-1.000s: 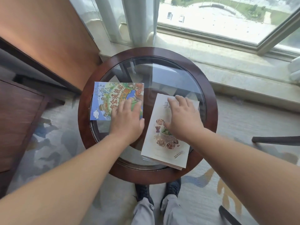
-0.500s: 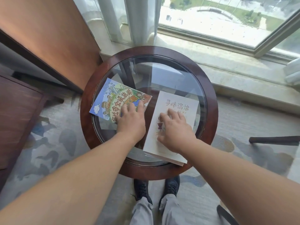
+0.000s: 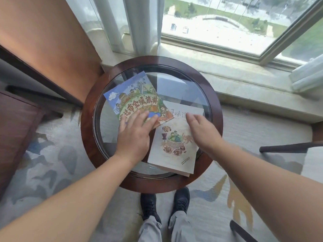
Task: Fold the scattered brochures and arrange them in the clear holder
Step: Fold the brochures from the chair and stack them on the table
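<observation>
A colourful blue-edged brochure (image 3: 134,98) lies tilted on the round glass-topped table (image 3: 87,130), its lower right corner overlapping a white brochure (image 3: 173,151) printed with food drawings. My left hand (image 3: 136,135) presses flat on the colourful brochure's near edge, fingers straight. My right hand (image 3: 201,131) is at the white brochure's right side with fingers extended together; whether it touches the paper is unclear. No clear holder is in view.
A wooden panel (image 3: 52,49) stands to the left, a curtain (image 3: 132,23) and window sill (image 3: 244,84) behind the table. A dark chair part (image 3: 288,147) juts in at the right. My shoes (image 3: 164,206) are under the table's near edge.
My left hand has turned and slid the colourful brochure rightward until it overlaps the white one. My right hand has come off the white brochure's middle and moved to its right side.
</observation>
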### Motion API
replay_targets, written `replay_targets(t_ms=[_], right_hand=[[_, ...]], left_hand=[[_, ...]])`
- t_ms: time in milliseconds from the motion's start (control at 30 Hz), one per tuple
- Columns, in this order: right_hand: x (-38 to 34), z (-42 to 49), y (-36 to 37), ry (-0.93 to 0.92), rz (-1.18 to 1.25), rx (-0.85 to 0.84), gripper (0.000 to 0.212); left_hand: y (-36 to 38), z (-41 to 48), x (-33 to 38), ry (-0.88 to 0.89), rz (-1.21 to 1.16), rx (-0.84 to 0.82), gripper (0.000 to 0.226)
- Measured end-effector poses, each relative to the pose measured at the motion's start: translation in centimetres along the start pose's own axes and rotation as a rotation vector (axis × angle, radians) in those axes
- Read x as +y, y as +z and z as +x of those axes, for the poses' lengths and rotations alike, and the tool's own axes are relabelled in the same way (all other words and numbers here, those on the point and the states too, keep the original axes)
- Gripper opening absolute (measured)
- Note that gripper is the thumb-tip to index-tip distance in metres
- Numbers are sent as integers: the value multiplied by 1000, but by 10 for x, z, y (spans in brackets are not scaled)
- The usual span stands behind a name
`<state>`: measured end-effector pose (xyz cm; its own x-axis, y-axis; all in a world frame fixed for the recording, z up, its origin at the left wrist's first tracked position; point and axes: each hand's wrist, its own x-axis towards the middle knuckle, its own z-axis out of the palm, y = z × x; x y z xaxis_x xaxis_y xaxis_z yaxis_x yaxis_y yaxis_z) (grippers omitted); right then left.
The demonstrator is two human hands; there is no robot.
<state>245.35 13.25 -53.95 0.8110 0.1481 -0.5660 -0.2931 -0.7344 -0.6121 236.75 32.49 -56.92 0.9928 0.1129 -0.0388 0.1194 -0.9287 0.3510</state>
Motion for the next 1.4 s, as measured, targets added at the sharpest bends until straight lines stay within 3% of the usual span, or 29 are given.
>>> replay_targets(t_ms=[100, 167, 433, 667, 767, 833, 933, 1067, 1167, 1233, 1300, 1400], right_hand=[[7, -5, 10, -43, -212, -137, 70], [7, -6, 15, -78, -291, -140, 69], [-4, -5, 20, -59, -400, -131, 65], [-9, -6, 22, -42, -452, -149, 64], [-11, -6, 24, -37, -475, -150, 64], [-13, -5, 26, -28, -496, -145, 64], [-17, -5, 28, -3, -496, -157, 66], [-29, -2, 35, -18, -290, -160, 66], [-44, -1, 42, 64, 130, -197, 75], [-58, 2, 45, 181, 471, -303, 75], [-68, 7, 44, 227, 707, -359, 62], [-67, 9, 39, 200, 623, -184, 27]], left_hand=[[11, 4, -21, -189, 97, -278, 57], [16, 10, -32, -221, 121, -337, 60], [23, 38, -21, -233, 243, -353, 82], [10, 36, -41, -312, 354, -473, 76], [0, 29, -59, -303, 413, -444, 70], [-3, 26, -66, -311, 385, -398, 62], [-5, 25, -65, -421, 128, -255, 56], [-6, 22, -49, -477, -246, -25, 60], [-10, 12, -34, -469, -398, 60, 63], [-13, 1, -26, -360, -424, 62, 64], [-16, -9, -19, -191, -380, 11, 63], [-24, -18, -6, -5, -326, -107, 61]])
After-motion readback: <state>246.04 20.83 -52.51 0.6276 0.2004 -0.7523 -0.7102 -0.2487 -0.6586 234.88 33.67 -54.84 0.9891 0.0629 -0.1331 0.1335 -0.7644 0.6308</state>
